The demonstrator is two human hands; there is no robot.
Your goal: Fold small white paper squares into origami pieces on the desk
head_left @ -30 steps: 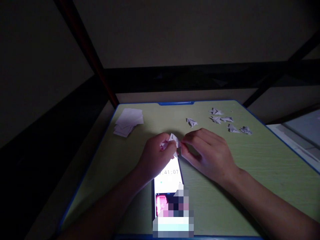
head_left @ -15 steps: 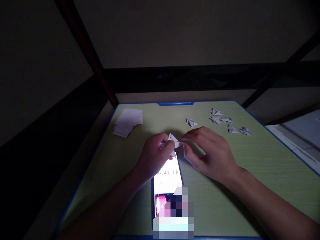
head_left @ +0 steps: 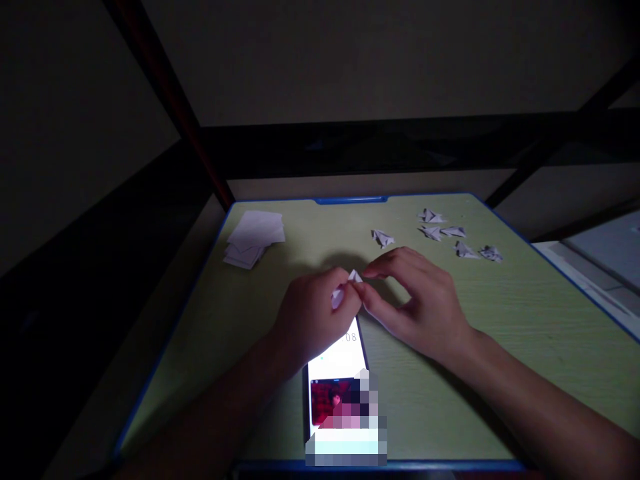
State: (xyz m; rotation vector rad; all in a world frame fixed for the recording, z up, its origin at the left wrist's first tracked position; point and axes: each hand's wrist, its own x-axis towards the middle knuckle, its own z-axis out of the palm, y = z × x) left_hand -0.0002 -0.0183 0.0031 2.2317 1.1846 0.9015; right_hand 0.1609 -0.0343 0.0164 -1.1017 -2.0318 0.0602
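A small folded piece of white paper (head_left: pixel 355 276) is pinched in my left hand (head_left: pixel 313 317), its pointed tip showing above the thumb. Most of the fold is hidden by the fingers. My right hand (head_left: pixel 425 303) meets it from the right, thumb and forefinger curled close around the paper's edge. Both hands are just above the top end of a lit phone (head_left: pixel 345 363), which lies on the green table (head_left: pixel 500 387) and shows partly covered digits.
A stack of white paper sheets (head_left: pixel 256 230) lies at the far left of the table. Several folded paper pieces are at the back right, with one folded piece (head_left: pixel 383 239) nearer my right hand. White flat things (head_left: pixel 600 260) lie beyond the right edge.
My left hand has turned and moved slightly right, covering more of the folded paper and the phone's digits. The right thumb has come in against the paper beside the left thumb.
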